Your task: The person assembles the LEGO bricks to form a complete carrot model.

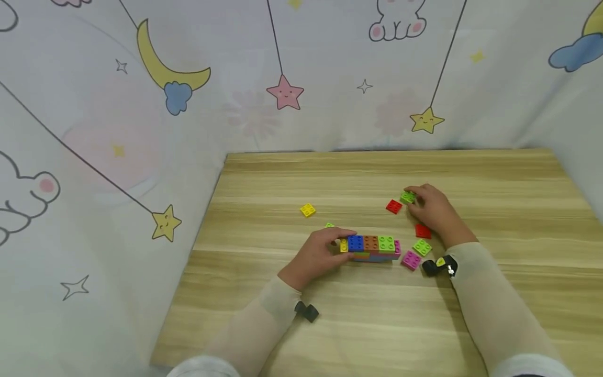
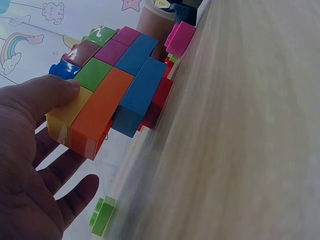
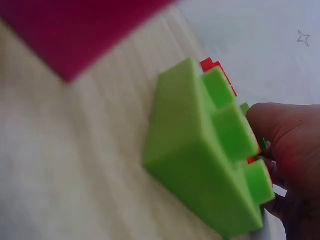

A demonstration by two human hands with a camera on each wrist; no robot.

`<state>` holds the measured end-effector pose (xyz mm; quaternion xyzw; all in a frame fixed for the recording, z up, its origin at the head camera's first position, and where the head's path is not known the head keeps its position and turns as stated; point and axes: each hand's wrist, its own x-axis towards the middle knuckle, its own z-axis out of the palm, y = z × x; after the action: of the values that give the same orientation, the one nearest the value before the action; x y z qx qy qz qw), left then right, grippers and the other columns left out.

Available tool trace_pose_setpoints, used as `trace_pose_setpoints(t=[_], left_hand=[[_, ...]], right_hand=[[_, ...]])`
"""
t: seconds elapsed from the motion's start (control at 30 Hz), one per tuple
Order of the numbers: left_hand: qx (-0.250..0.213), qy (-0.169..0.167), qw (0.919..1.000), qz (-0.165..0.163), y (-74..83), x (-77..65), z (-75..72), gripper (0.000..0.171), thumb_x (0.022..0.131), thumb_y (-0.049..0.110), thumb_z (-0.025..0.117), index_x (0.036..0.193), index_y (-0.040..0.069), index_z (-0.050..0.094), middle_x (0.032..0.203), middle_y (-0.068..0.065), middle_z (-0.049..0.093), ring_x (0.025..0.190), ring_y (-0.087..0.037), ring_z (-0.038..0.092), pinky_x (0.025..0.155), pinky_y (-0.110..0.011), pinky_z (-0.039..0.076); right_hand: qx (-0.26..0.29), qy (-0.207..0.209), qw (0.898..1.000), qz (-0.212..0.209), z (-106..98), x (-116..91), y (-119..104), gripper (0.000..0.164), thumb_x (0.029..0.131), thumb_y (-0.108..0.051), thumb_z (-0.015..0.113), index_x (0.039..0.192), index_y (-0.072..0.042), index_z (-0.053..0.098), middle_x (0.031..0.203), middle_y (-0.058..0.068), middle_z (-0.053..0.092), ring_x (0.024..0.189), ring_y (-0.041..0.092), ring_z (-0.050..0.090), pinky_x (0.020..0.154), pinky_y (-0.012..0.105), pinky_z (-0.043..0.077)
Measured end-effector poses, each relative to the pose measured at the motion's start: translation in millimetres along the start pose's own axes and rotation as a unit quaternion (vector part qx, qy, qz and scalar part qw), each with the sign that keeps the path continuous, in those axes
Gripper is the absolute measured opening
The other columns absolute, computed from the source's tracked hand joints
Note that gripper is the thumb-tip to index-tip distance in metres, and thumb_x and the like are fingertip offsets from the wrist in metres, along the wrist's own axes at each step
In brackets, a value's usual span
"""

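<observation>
My left hand (image 1: pixel 319 255) grips the left end of a stacked wall of building blocks (image 1: pixel 371 244), thumb on the near side and fingers behind. In the left wrist view the wall shows layers of yellow, orange, blue, green and magenta bricks, with the thumb (image 2: pixel 62 92) against its yellow end. Farther back, my right hand (image 1: pixel 434 209) pinches a light green brick (image 1: pixel 407 197) between thumb and fingers at the table surface. From the right wrist, a nearer green brick (image 3: pixel 185 130) mostly hides that pinch.
Between the right hand and the wall lie a red brick (image 1: pixel 423 231), a green brick (image 1: pixel 422 247) and a magenta brick (image 1: pixel 411 260). Another red brick (image 1: pixel 394 207) sits left of the right hand. A yellow brick (image 1: pixel 308 210) lies farther left on the wooden table (image 1: pixel 264 183).
</observation>
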<state>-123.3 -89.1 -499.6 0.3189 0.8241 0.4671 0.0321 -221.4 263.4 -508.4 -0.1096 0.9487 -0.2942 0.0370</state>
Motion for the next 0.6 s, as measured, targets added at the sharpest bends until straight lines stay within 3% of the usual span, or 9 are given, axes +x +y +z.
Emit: trace_pose_setpoints(t=[0.17,0.3,0.5,0.6], left_hand=[[-0.003,-0.003,1.0000,-0.006,-2.4,0.2,2.6,0.049,0.090,0.019,0.084,0.137,0.017,0.068,0.132,0.005,0.070,0.108,-0.006,0.064,0.088,-0.034,0.057],[-0.006,-0.005,0.9999,-0.014,-2.0,0.3,3.2,0.048,0.091,0.020,0.083,0.137,0.020,0.068,0.132,0.006,0.069,0.109,-0.006,0.063,0.088,-0.034,0.057],[-0.010,-0.001,0.9999,-0.013,-0.5,1.1,2.1,0.047,0.090,0.020,0.083,0.135,0.020,0.069,0.130,0.009,0.070,0.108,-0.005,0.063,0.087,-0.035,0.057],[-0.007,0.003,0.9999,-0.008,-0.6,2.2,1.6,0.047,0.090,0.020,0.084,0.135,0.019,0.069,0.128,0.009,0.070,0.106,-0.005,0.063,0.086,-0.035,0.057]], right_hand=[[0.035,0.053,0.998,0.008,-2,-22,-7,0.051,0.092,-0.009,0.063,0.143,-0.004,0.058,0.120,0.020,0.058,0.106,0.036,0.053,0.095,0.058,0.044],[0.095,0.130,0.987,-0.029,-4,-48,-23,0.043,0.095,-0.008,0.067,0.138,-0.006,0.064,0.119,0.014,0.063,0.110,0.030,0.055,0.096,0.054,0.044],[0.134,0.183,0.961,-0.157,-4,-88,-63,0.045,0.086,0.006,0.079,0.128,-0.006,0.072,0.117,0.006,0.069,0.111,0.006,0.058,0.095,0.018,0.044],[0.148,0.180,0.946,-0.227,1,-100,-80,0.051,0.076,0.012,0.084,0.124,-0.006,0.074,0.117,0.006,0.071,0.112,0.005,0.060,0.098,0.011,0.043]])
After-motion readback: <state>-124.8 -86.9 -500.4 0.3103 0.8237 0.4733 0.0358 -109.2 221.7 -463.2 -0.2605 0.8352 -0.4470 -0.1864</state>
